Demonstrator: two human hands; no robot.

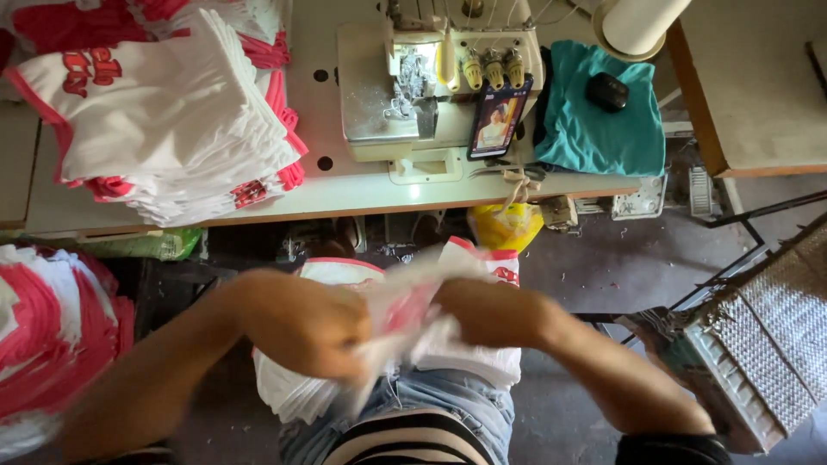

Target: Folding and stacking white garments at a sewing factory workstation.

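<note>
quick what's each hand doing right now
Left hand: closed on the white and pink fabric piece, blurred.
Right hand: closed on the same fabric piece, blurred.

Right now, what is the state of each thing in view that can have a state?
left hand: closed on the white and red cloth, blurred
right hand: closed on the same cloth
sewing machine: nothing under it, lamp lit
phone: screen on, leaning on machine
stack of white and red garments: folded, piled on table
teal cloth: lying flat
</note>
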